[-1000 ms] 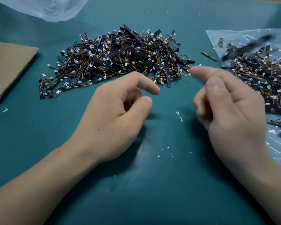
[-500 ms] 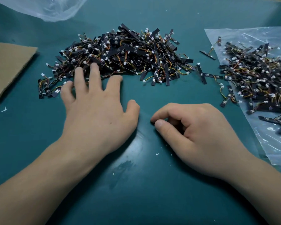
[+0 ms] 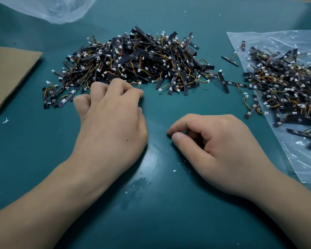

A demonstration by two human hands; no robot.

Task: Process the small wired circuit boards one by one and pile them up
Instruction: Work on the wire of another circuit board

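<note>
My left hand (image 3: 111, 121) is at the near edge of the big pile of wired circuit boards (image 3: 142, 62), knuckles up and fingers (image 3: 115, 83) curled down into the loose strips there. The fingertips are tucked under, out of sight, so I can't tell whether I've got a board pinched or am only raking at them.

My right hand (image 3: 215, 141) rests on the green mat (image 3: 160, 203), nearer me than the pile and well apart from it. It's loosely curled, thumb against the forefinger, and I see nothing in it.

These boards look feather-light: thin, stiff black strips, each trailing fine coloured wires to a small white plug. I'd expect the wires to snag on their neighbours, so one strip could drag a tangle out with it. Best to pinch a strip by its long edges, not by the wire, whose solder joints look like the weak spot.

A few boards (image 3: 68, 97) lie flat just left of my fingers, off the pile's near-left corner. Those are easy pickings. To the right of the pile, a second heap of boards (image 3: 285, 83) sits on a clear plastic bag (image 3: 303, 159), with a stray strip (image 3: 223, 82) between the two.
</note>
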